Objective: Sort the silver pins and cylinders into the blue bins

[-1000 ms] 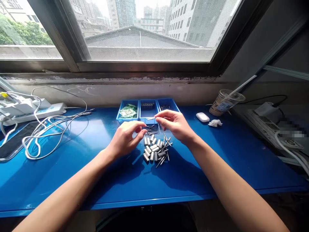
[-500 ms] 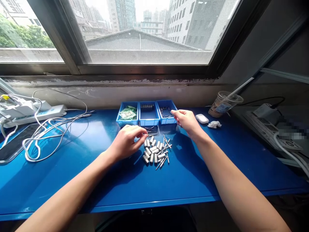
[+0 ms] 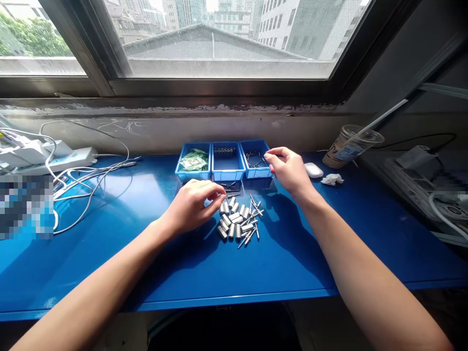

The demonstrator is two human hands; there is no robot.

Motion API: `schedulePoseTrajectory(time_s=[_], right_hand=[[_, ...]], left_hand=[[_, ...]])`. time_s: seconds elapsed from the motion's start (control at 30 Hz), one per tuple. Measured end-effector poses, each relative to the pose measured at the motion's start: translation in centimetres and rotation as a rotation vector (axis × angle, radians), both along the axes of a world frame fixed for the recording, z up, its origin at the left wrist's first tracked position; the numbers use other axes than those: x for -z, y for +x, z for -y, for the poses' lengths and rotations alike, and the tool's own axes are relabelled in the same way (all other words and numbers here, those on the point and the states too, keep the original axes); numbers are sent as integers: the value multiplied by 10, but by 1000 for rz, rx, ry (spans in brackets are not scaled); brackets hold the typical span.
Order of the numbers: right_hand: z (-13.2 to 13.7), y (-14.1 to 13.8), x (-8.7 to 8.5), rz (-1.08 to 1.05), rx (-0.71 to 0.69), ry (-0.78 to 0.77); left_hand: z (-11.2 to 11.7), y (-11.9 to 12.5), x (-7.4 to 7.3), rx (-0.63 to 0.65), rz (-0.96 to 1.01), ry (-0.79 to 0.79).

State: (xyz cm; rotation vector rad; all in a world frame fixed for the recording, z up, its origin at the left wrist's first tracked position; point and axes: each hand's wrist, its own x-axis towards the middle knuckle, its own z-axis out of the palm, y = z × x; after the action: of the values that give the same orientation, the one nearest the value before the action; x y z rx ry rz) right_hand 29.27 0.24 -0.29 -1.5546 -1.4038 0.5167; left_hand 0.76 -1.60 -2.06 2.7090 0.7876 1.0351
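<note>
My left hand [image 3: 199, 205] is pinched, thumb to forefinger, at the left edge of a pile of silver hexagonal metal pieces [image 3: 237, 219]. Thin silver pins [image 3: 252, 234] lie along the pile's right side. Whatever the left fingertips hold is too small to make out. Beside the right blue bin [image 3: 259, 172], my right hand [image 3: 288, 169] has thumb and forefinger brought together at its rim; any thing between them is hidden. Thin dark parts [image 3: 252, 160] lie in that bin. More thin dark pins [image 3: 229, 186] lie on the table between bins and pile.
The middle blue bin [image 3: 228, 175] holds small rings [image 3: 224, 150]; the left blue bin [image 3: 193, 175] holds green packets [image 3: 194, 161]. Right of them are a white case [image 3: 313, 170], crumpled tissue [image 3: 332, 179] and a plastic cup [image 3: 341, 148]. Cables [image 3: 91, 178] and a power strip [image 3: 73, 160] lie left.
The view has tilted slightly down. My right hand keeps its pinch by the right bin, its fingers a little more bent. My left hand stays by the metal pieces.
</note>
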Motion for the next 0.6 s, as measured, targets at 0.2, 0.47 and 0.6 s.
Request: schedulePoseTrajectory(time_s=[0.2, 0.47, 0.6], right_hand=[[11, -13, 1, 375, -63, 27], [19, -22, -6, 549, -149, -7], [20, -25, -6, 535, -161, -7]], left_hand=[[1, 0, -1, -4, -5, 2], [-2, 1, 0, 7, 9, 39], [7, -4, -16, 70, 116, 161]])
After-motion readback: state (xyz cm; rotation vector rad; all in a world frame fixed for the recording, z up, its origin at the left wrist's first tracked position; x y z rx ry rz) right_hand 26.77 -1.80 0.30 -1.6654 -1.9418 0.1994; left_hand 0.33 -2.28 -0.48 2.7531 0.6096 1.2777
